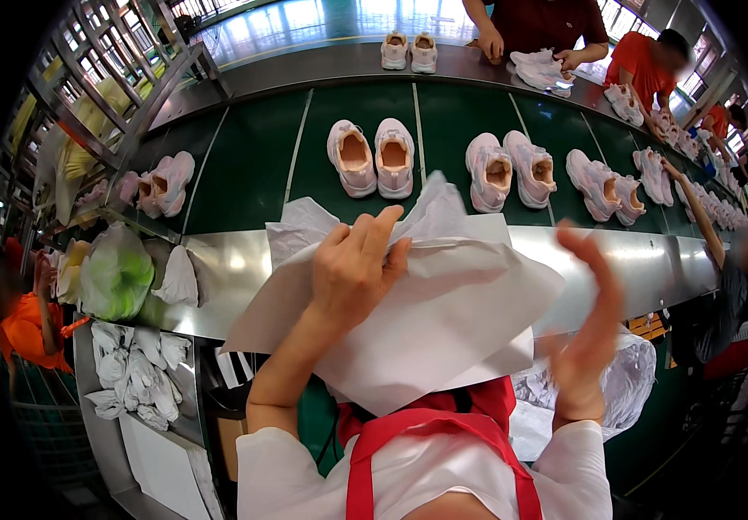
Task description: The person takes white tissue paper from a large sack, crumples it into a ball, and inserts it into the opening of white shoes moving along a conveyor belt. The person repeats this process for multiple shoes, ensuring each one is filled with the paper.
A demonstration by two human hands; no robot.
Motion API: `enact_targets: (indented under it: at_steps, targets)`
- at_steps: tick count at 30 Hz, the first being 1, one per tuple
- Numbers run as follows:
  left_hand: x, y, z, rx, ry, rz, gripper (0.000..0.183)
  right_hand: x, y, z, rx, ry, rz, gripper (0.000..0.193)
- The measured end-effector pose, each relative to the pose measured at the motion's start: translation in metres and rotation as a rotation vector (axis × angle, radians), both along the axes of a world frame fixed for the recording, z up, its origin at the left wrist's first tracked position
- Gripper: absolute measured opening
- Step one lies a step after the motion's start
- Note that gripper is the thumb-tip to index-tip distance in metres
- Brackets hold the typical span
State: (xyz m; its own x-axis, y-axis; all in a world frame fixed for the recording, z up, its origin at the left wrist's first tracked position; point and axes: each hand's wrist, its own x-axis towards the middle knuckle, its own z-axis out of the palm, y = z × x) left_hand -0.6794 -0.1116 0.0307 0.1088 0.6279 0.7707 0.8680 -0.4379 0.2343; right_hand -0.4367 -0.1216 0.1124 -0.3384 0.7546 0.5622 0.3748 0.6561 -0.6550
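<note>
My left hand (pixel 352 273) is closed on the upper edge of a large sheet of white paper (pixel 426 321), its thumb and fingers pressed together. The paper bends over the near edge of the metal ledge, in front of my body. Crumpled white tissue (pixel 434 206) sticks up behind it. To the right of the paper, my right hand (pixel 589 321) is raised and blurred by motion, fingers stretched upward, with nothing visible in it. Just beyond the paper, a pair of pale pink and white sneakers (pixel 394 154) stands on the green conveyor belt (pixel 248 160).
More pale sneaker pairs (pixel 531 169) line the belt to the right. At left are a plastic bag (pixel 116 270) with green contents and a metal bin with wrapped white bundles (pixel 136 368). Co-workers (pixel 547 26) handle shoes across the belt. A metal rack (pixel 71 113) stands far left.
</note>
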Motion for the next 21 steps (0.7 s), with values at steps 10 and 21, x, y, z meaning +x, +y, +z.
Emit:
enact_targets:
  at_steps: [10, 21]
  targets:
    - [0.037, -0.031, 0.011, -0.521, -1.39, -1.005, 0.064, -0.059, 0.012, -0.099, -0.68, 0.273, 0.607, 0.092]
    - [0.038, -0.039, -0.015, -1.048, -0.386, -0.21, 0.105, -0.042, 0.037, -0.059, -0.553, 0.349, 0.075, 0.027]
